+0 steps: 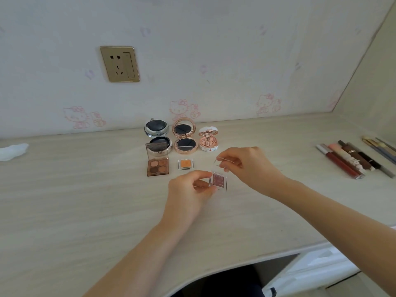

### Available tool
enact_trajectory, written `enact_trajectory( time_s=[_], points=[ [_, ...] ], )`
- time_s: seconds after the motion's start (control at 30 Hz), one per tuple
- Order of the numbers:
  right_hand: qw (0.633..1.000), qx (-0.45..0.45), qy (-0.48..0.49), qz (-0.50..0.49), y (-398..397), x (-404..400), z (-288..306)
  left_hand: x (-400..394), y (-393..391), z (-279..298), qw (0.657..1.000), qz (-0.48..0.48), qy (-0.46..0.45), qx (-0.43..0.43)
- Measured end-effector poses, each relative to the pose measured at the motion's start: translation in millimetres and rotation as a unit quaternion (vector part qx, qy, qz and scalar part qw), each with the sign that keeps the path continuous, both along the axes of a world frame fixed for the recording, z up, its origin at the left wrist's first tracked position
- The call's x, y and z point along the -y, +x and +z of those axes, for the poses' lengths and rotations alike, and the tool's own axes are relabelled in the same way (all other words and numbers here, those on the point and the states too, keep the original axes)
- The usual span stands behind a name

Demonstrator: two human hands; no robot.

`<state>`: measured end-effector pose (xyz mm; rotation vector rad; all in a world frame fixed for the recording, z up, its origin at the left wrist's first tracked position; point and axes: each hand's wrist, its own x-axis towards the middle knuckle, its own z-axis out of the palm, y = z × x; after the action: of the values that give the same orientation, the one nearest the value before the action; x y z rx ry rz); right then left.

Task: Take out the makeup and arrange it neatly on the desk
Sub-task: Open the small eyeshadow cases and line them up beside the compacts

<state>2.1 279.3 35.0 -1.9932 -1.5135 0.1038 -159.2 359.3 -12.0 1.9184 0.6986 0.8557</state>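
Note:
My left hand [194, 187] pinches the base of a small clear eyeshadow case [219, 181] with a pink-mauve pan, just above the desk [85, 200]. My right hand [246, 166] pinches the case's clear lid, which is lifted open. Behind them lie an orange single eyeshadow [185, 164] and a brown four-pan palette [158, 166] with its lid up. Further back three open compacts stand in a row: a silver one [158, 136], a rose-gold one [184, 136] and a pink-white one [208, 139].
A row of lip glosses, lipsticks and pencils [351, 159] lies at the right of the desk. A white tissue [12, 151] sits at the far left. A gold wall socket [120, 64] is on the wallpapered wall. The desk's curved front edge is near me.

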Motion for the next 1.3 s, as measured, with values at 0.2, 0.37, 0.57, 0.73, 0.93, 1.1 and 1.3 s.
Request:
enact_trajectory(
  time_s=[0.2,0.37,0.57,0.73,0.93,1.1,1.3],
  points=[
    [0.999,-0.006,-0.041,0.019,14,-16,1,-7,6,3,0.928,0.054,0.348,-0.124],
    [0.998,0.003,-0.053,0.043,18,-35,-2,-21,12,2,0.881,0.045,0.432,-0.188],
    [0.996,0.027,-0.071,0.039,28,-55,-6,-27,25,6,0.846,0.03,0.474,-0.243],
    [0.996,0.026,-0.074,0.032,37,-63,-8,-33,36,1,0.866,0.017,0.425,-0.263],
    [0.996,0.031,-0.076,0.032,44,-73,-8,-32,43,4,0.851,0.052,0.449,-0.266],
    [0.995,0.063,-0.069,0.038,46,-82,-8,-36,50,2,0.861,0.07,0.438,-0.249],
    [0.996,0.059,-0.053,0.035,48,-85,-8,-39,51,0,0.876,0.064,0.408,-0.247]
  ],
)
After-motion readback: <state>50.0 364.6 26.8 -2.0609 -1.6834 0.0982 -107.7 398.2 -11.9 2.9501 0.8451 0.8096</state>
